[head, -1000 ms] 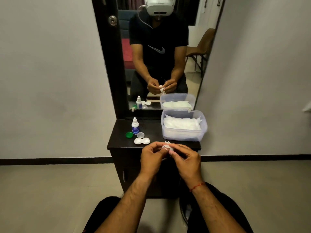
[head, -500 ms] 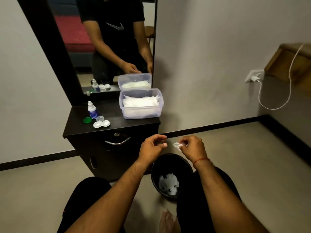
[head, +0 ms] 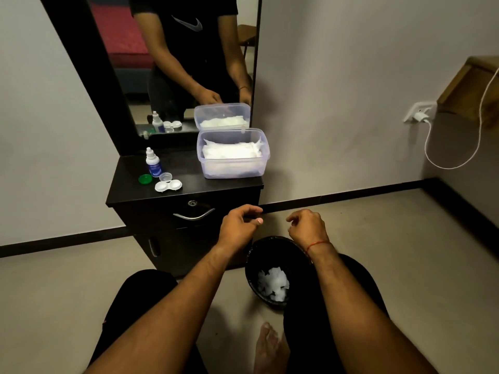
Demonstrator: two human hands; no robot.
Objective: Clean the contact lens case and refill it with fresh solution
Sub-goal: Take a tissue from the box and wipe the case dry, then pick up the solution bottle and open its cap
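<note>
Lens case (head: 168, 185) lies open at centre left of the frame, near the front of the dark cabinet top (head: 216, 186). It is two white cups joined side by side. Just beside it are a clear cap (head: 165, 176), a green cap (head: 145, 179) and the solution bottle (head: 153, 163). A tub of white tissue (head: 232, 155) stands to the right.

Our left hand (head: 239, 225) and right hand (head: 307, 225) hover mid-frame by the black bin (head: 270, 249), well apart from the case. Fingers on both are loosely curled, and we see nothing held in either.

We judge the case to be light, rigid plastic, likely slick when wet and apt to skid. Best to pinch the narrow bridge between the cups, or one outer rim, keeping fingertips out of the wells.
</note>
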